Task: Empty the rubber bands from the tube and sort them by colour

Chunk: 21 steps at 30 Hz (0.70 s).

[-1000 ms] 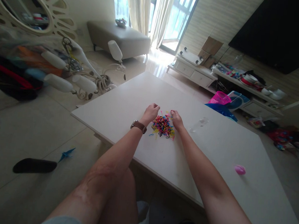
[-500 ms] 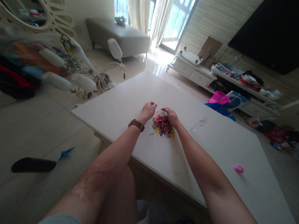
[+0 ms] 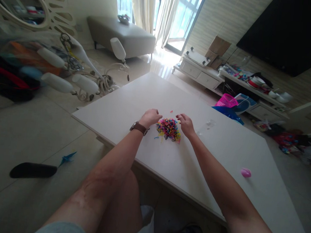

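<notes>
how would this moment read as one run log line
left grip: left side of colorful pile; right grip: opposite side; surface: white table; holding: cannot tell; pink object: farther right

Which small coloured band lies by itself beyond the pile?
The small reddish band, past the far edge of the multicoloured pile; others visible lie in or close around it.

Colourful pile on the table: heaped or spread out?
Heaped: the colourful pile is bunched together, with a few loose pieces near its edges.
</notes>
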### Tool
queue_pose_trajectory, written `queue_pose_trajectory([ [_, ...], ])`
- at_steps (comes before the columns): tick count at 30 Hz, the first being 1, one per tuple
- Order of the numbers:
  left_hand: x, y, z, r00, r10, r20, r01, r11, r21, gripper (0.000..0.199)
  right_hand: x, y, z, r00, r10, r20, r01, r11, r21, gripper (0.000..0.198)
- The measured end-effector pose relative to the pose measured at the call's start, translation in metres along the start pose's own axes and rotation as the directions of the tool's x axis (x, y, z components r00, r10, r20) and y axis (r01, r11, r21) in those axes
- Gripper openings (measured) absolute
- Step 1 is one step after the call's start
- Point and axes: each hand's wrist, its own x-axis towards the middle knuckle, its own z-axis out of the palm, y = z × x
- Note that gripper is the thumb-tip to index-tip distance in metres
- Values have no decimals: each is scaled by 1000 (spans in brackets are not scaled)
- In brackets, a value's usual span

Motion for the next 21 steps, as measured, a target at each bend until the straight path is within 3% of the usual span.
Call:
queue_pose_trajectory([
  [4, -18, -2, -14, 989, -128, 75, 111, 973, 201, 32, -33, 18, -26, 966, 260, -2, -258, 958, -123, 26],
  [9, -34, 7, -11, 949, -193, 251, 166, 978, 126, 34, -65, 15, -27, 901, 412, 133, -409, 911, -56, 27],
  [12, -31, 14, 0, 935, -132, 329, 131, 991, 25, 29, -70, 4, -10, 891, 404, 206, -425, 902, 71, 26],
  [14, -26, 16, 7, 943, -81, 322, 102, 994, -48, 26, -67, 0, -1, 905, 371, 208, -397, 912, 104, 26],
  [18, -16, 12, 13, 981, -45, 188, 59, 996, -72, 27, -49, 7, -1, 951, 306, 39, -306, 952, 1, 25],
  [21, -10, 6, 13, 997, -57, 54, 57, 998, 1, 29, -24, 15, -7, 982, 159, -101, -172, 977, -127, 24],
])
